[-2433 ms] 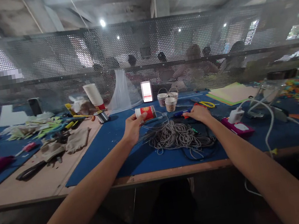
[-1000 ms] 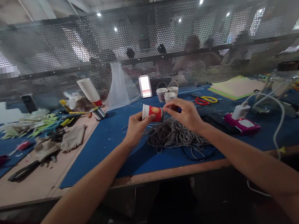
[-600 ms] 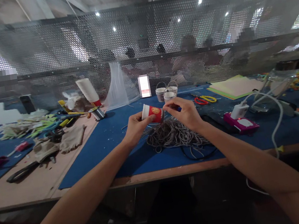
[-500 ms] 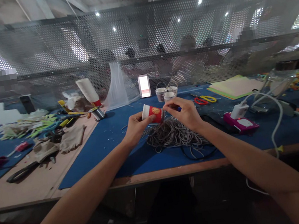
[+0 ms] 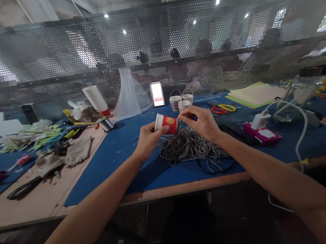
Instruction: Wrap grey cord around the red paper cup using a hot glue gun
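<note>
My left hand (image 5: pixel 146 140) is wrapped round a small red paper cup (image 5: pixel 166 123) held on its side above the blue mat (image 5: pixel 120 162). My right hand (image 5: pixel 202 123) is pinched at the cup's rim end, fingers together; what sits between them is too small to make out. Just below both hands lies a tangled heap of grey cord (image 5: pixel 191 147). Three wrapped cups with wire handles (image 5: pixel 182 101) stand a little farther back.
Red and yellow scissors (image 5: pixel 223 108) lie right of the hands. A pink glue gun (image 5: pixel 263 137) with a white cable (image 5: pixel 301 133) is at the right. A stack of paper cups (image 5: pixel 95 99), gloves (image 5: pixel 72 153) and black pliers (image 5: pixel 26 187) are left. A perforated metal screen (image 5: pixel 49 65) stands behind.
My right hand came off the mat near the scissors and rose to the cup's end. The left hand lifted the cup slightly. Over the last half second both hands barely moved.
</note>
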Action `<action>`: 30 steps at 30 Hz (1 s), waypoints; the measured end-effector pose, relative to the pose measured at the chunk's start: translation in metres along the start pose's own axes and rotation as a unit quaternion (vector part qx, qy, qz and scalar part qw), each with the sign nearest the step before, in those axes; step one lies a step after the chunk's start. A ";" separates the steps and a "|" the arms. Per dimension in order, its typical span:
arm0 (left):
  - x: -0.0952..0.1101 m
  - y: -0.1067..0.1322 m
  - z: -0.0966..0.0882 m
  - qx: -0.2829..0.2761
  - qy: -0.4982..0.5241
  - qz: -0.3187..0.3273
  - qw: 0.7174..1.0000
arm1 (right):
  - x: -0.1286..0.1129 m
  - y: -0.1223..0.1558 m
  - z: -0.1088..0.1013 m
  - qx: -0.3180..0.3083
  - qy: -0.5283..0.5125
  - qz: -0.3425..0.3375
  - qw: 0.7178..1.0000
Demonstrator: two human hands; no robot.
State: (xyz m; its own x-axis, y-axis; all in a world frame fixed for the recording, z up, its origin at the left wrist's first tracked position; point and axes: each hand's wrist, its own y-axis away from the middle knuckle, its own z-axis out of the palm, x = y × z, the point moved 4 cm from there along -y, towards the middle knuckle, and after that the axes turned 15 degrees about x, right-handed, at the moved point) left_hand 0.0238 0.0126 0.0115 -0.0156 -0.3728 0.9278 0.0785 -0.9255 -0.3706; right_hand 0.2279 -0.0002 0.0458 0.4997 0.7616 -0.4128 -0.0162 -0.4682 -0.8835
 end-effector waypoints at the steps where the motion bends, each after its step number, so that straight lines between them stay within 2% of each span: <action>1: 0.000 0.000 0.000 -0.001 0.000 -0.001 1.000 | 0.000 0.000 0.000 0.000 0.000 0.000 1.000; 30: -0.002 -0.001 0.000 -0.013 0.026 -0.012 1.000 | 0.007 -0.001 0.000 -0.007 -0.015 0.026 1.000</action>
State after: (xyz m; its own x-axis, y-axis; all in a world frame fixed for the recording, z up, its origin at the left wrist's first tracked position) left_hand 0.0236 0.0140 0.0102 -0.0681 -0.3529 0.9332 0.0515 -0.9353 -0.3500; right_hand 0.2310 0.0057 0.0439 0.4715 0.7492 -0.4652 -0.0295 -0.5139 -0.8574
